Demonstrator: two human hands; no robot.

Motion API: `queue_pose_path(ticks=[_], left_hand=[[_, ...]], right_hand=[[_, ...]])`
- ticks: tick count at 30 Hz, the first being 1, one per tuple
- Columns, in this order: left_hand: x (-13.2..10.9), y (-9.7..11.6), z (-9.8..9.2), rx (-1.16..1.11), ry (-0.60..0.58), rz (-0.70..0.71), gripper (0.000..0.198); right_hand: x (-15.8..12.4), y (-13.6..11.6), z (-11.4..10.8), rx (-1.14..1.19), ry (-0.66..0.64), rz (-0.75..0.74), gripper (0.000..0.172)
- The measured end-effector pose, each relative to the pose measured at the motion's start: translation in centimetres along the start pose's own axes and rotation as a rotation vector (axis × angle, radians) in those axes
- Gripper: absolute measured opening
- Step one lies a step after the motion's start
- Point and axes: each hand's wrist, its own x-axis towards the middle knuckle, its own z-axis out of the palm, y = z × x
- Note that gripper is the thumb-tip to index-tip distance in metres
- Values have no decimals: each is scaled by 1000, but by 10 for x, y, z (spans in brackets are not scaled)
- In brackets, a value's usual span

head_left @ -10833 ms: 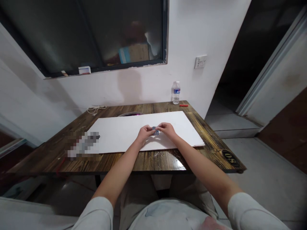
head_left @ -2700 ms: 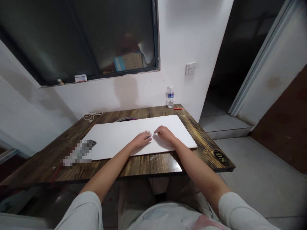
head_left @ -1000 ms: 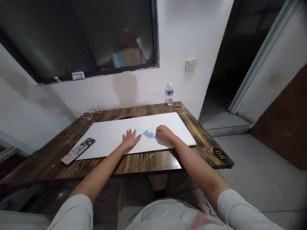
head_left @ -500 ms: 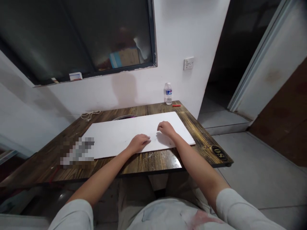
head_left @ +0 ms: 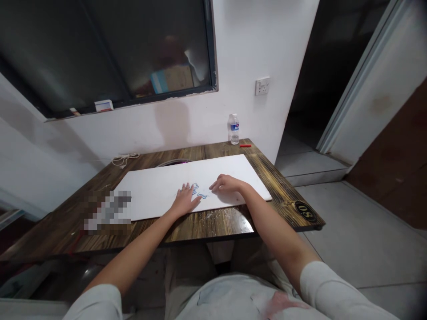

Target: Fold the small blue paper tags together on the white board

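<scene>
On the white board [head_left: 156, 186] small blue-marked pieces [head_left: 202, 195] lie close together; whether they are loose paper bits or a drawing I cannot tell. My left hand [head_left: 185, 200] rests palm down with fingers spread, partly covering some of the blue marks. To the right, my right hand [head_left: 227, 183] hovers low over the board, or lightly touches it, with its fingers stretched toward the marks. Nothing shows in its grasp, and a small gap separates the fingertips from the blue marks.
The board lies on a dark wooden table [head_left: 267, 173]. A plastic bottle [head_left: 234, 130] and a red pen-like stick [head_left: 245, 146] are at the back right. A white cable [head_left: 125, 159] lies back left, and a round rim [head_left: 173, 162] shows behind the board.
My left hand has slid left and its fingers have spread. My right hand has come down and left, its fingers straightening. Blue marks now show between the hands.
</scene>
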Motion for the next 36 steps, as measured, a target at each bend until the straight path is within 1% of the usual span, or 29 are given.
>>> queue_pose_path(ticks=[3, 5, 8, 9, 11, 13, 15, 18, 20, 21, 23, 25, 26, 27, 28, 29, 30, 32, 34, 36], left_hand=[[21, 14, 1, -130, -40, 67, 76], [31, 26, 4, -217, -38, 162, 72], [39, 40, 11, -293, 33, 291, 66], [39, 42, 13, -309, 59, 334, 61], [38, 41, 17, -341, 104, 399, 44], [36, 35, 18, -369, 132, 440, 30], [31, 25, 17, -376, 157, 483, 27], [19, 10, 11, -332, 232, 517, 28], [7, 0, 3, -251, 269, 447, 33], [1, -5, -1, -193, 276, 373, 36], [-14, -16, -9, -57, 283, 181, 43], [-27, -27, -12, 84, 281, -50, 57], [-32, -32, -12, 130, 245, -159, 66], [-36, -36, -11, 147, 180, -241, 73], [-39, -39, -9, 147, 112, -284, 77], [-41, -40, -6, 146, 62, -285, 80], [-41, -39, -2, 140, 30, -251, 80], [-38, -32, 4, 104, 10, -139, 78], [-31, -18, 8, 38, 12, -58, 73], [-21, -1, 10, -24, 7, 0, 72]], right_hand=[[0, -1, 2, -82, 0, -35, 26], [1, 1, 4, -118, 44, -33, 23], [4, 7, 4, -115, 147, -23, 18], [5, 9, 3, -107, 182, -14, 16], [6, 13, 2, -101, 241, 26, 14], [6, 14, 1, -111, 280, 81, 12], [5, 13, -1, -116, 294, 118, 12], [1, 9, -4, -111, 279, 150, 10], [-3, 6, -5, -95, 249, 165, 9], [-4, 6, -6, -83, 231, 175, 9], [-4, 5, -7, -72, 200, 194, 11], [-2, 6, -6, -92, 179, 201, 15], [-1, 6, -4, -110, 174, 200, 17], [1, 6, -3, -130, 171, 200, 19], [3, 6, -1, -150, 171, 204, 21], [4, 6, 1, -168, 174, 211, 22], [6, 6, 3, -185, 179, 222, 23], [8, 5, 8, -213, 189, 240, 25], [9, 3, 11, -235, 200, 241, 27], [10, -1, 14, -255, 208, 233, 30]])
